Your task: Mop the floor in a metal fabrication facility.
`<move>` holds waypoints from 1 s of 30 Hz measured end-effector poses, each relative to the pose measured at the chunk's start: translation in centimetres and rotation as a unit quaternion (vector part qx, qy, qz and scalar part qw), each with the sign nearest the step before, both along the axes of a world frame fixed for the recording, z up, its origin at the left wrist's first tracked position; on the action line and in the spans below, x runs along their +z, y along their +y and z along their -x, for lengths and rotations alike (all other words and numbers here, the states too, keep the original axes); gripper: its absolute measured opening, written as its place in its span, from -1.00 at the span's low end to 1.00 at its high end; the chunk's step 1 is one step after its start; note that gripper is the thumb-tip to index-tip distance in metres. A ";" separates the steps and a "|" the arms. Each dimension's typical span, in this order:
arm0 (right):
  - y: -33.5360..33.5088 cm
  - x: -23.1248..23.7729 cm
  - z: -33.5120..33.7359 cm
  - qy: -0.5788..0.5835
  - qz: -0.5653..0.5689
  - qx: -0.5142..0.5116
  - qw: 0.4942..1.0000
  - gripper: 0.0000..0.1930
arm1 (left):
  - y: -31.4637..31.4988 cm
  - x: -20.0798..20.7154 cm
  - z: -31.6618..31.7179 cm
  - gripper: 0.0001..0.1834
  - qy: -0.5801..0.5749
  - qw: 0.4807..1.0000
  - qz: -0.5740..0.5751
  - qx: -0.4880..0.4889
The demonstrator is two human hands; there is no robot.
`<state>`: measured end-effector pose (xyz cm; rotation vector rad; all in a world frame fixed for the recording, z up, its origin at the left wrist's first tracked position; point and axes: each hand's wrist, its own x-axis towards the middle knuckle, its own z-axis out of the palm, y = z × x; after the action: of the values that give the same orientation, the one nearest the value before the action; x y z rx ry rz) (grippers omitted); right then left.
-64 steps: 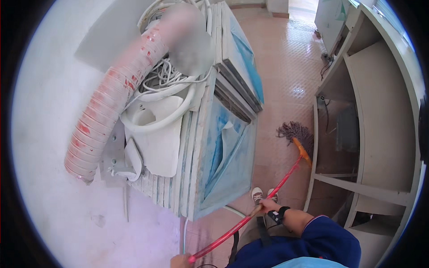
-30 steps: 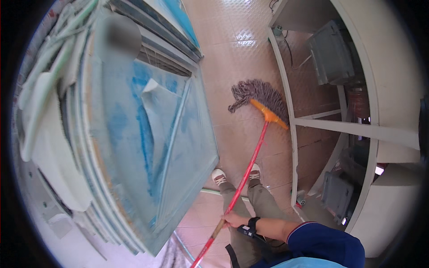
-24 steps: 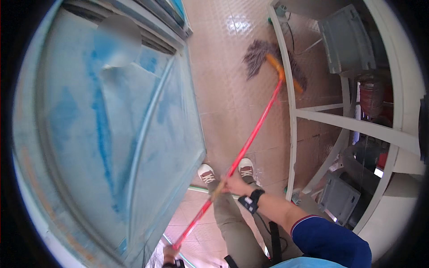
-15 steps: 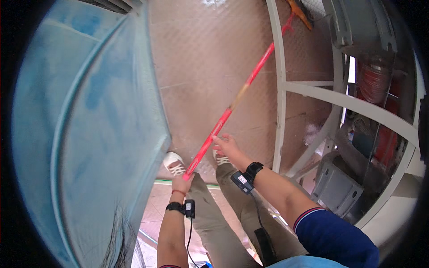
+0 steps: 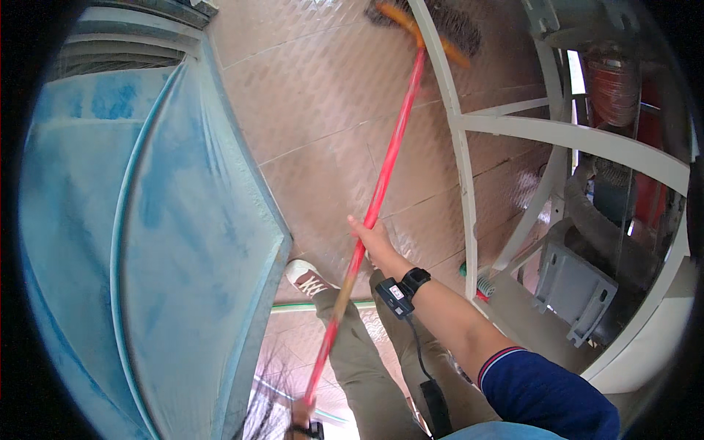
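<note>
A long-handled broom slants across the tiled floor, its red handle [image 5: 393,150] worn to a bare yellowish patch partway down. At the far end sit its orange head [image 5: 402,20] and dark bristles [image 5: 455,28], partly hidden behind a white post. My right hand [image 5: 374,242] is closed around the middle of the handle, thumb along it. Down at the lower edge, my left hand [image 5: 302,412] grips the handle's near end; it is blurred and partly covered by dark strands of hair.
A large blue panel-sided structure [image 5: 191,242] stands close on my left. To the right, a white metal frame [image 5: 460,169] encloses machinery and a grey plastic piece [image 5: 576,282]. Brown tiled floor [image 5: 308,161] lies between them. A pale green strip [image 5: 293,308] crosses near my shoes.
The broom has been drawn back toward me, its head coming nearer and to the left. My left hand has dropped to the lower edge, while the handle has slid through beneath my right hand.
</note>
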<state>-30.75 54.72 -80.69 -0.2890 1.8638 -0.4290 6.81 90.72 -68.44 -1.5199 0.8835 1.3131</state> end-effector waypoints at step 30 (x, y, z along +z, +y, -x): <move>13.9 -7.3 9.4 -0.195 -0.011 -0.277 0.941 -0.81 | -20.8 -22.3 10.9 -0.67 -0.046 0.964 0.257 -0.045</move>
<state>-40.17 68.58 -87.97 0.3332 1.5323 -0.7854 -4.07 69.90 -90.76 -1.8918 1.2843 0.9781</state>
